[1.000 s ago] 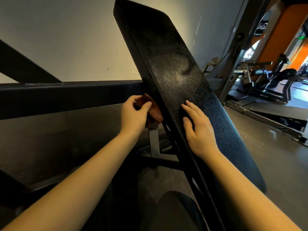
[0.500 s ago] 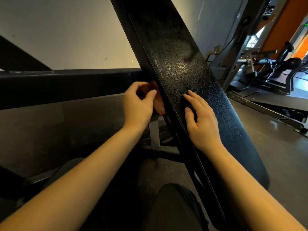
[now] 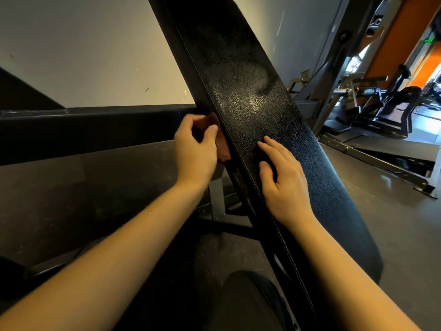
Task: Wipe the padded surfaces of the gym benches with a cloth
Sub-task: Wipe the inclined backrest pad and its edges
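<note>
bench: long black padded bench back (image 3: 250, 91) with grained vinyl cover and stitched edge, tilted, rising from lower right to top middle.
right hand (image 3: 284, 180): lies flat on the top face of the pad, fingers straight, holding nothing.
left hand (image 3: 194, 151): at the pad's left side edge, fingers and thumb curled around the cloth.
cloth: small reddish-brown cloth (image 3: 223, 152), bunched, touching that side edge.

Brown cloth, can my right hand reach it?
Likely yes: the right hand lies flat on the black textured bench pad, just across its edge from the brown cloth the left hand grips.
</note>
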The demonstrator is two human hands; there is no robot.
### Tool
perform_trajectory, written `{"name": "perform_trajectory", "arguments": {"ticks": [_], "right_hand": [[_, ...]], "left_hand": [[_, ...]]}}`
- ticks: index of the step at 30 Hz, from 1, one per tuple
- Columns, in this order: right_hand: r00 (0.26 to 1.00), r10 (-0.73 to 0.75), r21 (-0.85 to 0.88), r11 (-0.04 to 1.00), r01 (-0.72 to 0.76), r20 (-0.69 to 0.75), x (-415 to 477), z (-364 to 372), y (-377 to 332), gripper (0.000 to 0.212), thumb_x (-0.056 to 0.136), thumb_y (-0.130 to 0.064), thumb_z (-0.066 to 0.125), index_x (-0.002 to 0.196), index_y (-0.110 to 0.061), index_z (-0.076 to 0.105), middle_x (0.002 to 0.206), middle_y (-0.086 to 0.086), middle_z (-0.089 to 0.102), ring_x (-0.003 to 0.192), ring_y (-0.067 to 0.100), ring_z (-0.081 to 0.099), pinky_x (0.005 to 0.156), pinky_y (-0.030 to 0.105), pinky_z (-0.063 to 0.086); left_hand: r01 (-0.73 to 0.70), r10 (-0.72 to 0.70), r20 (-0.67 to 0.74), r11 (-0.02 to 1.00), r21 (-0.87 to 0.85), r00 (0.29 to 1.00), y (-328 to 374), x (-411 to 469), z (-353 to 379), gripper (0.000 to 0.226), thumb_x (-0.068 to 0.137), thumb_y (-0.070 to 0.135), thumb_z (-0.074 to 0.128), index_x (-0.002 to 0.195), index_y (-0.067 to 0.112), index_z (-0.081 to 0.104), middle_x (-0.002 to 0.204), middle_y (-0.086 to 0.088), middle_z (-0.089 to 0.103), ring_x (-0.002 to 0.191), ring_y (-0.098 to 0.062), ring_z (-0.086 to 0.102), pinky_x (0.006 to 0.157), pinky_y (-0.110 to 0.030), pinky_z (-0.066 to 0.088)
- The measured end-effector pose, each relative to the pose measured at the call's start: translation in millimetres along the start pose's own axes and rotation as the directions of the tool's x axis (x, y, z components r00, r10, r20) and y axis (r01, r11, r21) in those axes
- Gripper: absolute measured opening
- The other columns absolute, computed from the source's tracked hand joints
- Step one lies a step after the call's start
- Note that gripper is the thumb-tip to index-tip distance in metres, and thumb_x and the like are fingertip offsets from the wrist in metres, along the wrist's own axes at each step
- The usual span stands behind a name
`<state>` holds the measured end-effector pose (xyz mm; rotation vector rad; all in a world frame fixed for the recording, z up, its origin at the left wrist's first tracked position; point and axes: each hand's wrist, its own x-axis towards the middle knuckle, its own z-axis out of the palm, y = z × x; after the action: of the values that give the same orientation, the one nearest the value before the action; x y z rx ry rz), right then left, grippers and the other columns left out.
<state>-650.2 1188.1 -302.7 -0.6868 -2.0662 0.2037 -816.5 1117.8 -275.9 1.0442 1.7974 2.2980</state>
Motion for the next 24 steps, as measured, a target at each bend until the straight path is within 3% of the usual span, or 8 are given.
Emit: {"name": "perform_trajectory", "arguments": {"ticks": [3, 7, 10, 13, 16, 18, 21, 24], "right_hand": [[1.000, -0.003, 0.005, 1.000, 0.003, -0.012, 1.0, 1.1, -0.2, 0.044, 0.096, -0.024, 0.050, 0.138, -0.017, 0.062, 0.150, -0.003, 0.053, 0.141, 0.014, 0.045, 0.118, 0.036, 0.033], [1.000, 0.005, -0.001, 1.000, -0.005, -0.006, 1.0, 0.8, 0.8, 0.044, 0.097, -0.026, 0.049, 0.139, -0.018, 0.061, 0.151, -0.004, 0.052, 0.141, 0.013, 0.044, 0.118, 0.034, 0.032], [1.000, 0.004, -0.008, 1.000, -0.004, -0.006, 1.0, 0.5, 1.0, 0.044, 0.097, -0.024, 0.050, 0.139, -0.018, 0.061, 0.151, -0.004, 0.052, 0.141, 0.013, 0.043, 0.116, 0.022, 0.026], [1.000, 0.008, -0.016, 1.000, -0.008, -0.003, 0.8, 0.1, 0.1, 0.044, 0.097, -0.025, 0.049, 0.139, -0.019, 0.061, 0.151, -0.004, 0.052, 0.141, 0.012, 0.043, 0.116, 0.021, 0.026], [1.000, 0.018, -0.025, 1.000, -0.018, 0.005, -0.5, 0.3, -0.2, 0.044, 0.097, -0.026, 0.049, 0.139, -0.019, 0.061, 0.151, -0.005, 0.052, 0.141, 0.012, 0.043, 0.115, 0.022, 0.026], [1.000, 0.015, -0.017, 1.000, -0.015, -0.001, -0.9, 0.5, -0.7, 0.044, 0.097, -0.025, 0.049, 0.139, -0.019, 0.061, 0.150, -0.004, 0.052, 0.140, 0.013, 0.044, 0.115, 0.023, 0.027], [1.000, 0.021, -0.011, 1.000, -0.021, 0.001, -0.5, 0.2, -0.7, 0.044, 0.098, -0.026, 0.049, 0.139, -0.019, 0.061, 0.151, -0.005, 0.052, 0.141, 0.013, 0.044, 0.117, 0.030, 0.031], [1.000, 0.013, -0.004, 1.000, -0.013, 0.002, -0.9, -0.1, -0.4, 0.044, 0.097, -0.027, 0.048, 0.139, -0.019, 0.061, 0.151, -0.005, 0.052, 0.141, 0.013, 0.044, 0.118, 0.035, 0.033]], "left_hand": [[-0.005, 0.006, 0.033, 1.000, -0.022, 0.999, -12.3, -60.9, 2.2, 0.010, 0.095, 0.011, 0.070, 0.101, 0.017, 0.064, 0.090, 0.009, 0.068, 0.083, -0.001, 0.063, 0.079, -0.020, 0.048], [0.133, -0.121, 0.299, 0.991, -0.022, 0.947, -18.8, -142.3, -11.7, 0.017, 0.092, 0.009, 0.073, 0.096, 0.024, 0.066, 0.087, 0.011, 0.070, 0.085, -0.002, 0.067, 0.075, -0.013, 0.048], [-0.025, 0.018, 0.227, 0.999, 0.028, 0.974, -15.9, -93.4, -8.1, 0.020, 0.090, 0.007, 0.075, 0.094, 0.024, 0.065, 0.083, 0.012, 0.068, 0.082, 0.006, 0.063, 0.077, -0.009, 0.044], [-0.006, 0.005, 0.059, 1.000, 0.009, 0.998, -8.9, -23.9, -1.6, 0.017, 0.091, 0.010, 0.072, 0.096, 0.024, 0.063, 0.087, 0.014, 0.064, 0.079, 0.010, 0.059, 0.078, -0.016, 0.047], [-0.014, 0.014, -0.014, 1.000, 0.017, 1.000, -11.1, -43.0, 5.8, 0.010, 0.094, 0.012, 0.069, 0.101, 0.016, 0.062, 0.090, 0.012, 0.064, 0.083, 0.004, 0.060, 0.080, -0.021, 0.050], [0.049, -0.048, 0.070, 0.999, -0.020, 0.996, -19.8, -96.3, 4.3, 0.011, 0.095, 0.010, 0.068, 0.098, 0.018, 0.060, 0.087, 0.010, 0.066, 0.083, 0.002, 0.062, 0.078, -0.017, 0.049], [0.172, -0.152, 0.319, 0.985, -0.033, 0.935, -22.1, -154.3, -10.4, 0.015, 0.095, 0.012, 0.070, 0.096, 0.024, 0.061, 0.087, 0.009, 0.068, 0.085, -0.004, 0.068, 0.075, -0.016, 0.051], [0.056, -0.059, 0.244, 0.998, 0.016, 0.968, -23.0, -103.6, -7.6, 0.020, 0.091, 0.008, 0.074, 0.091, 0.023, 0.061, 0.080, 0.009, 0.065, 0.077, 0.003, 0.063, 0.074, -0.014, 0.047]]}}
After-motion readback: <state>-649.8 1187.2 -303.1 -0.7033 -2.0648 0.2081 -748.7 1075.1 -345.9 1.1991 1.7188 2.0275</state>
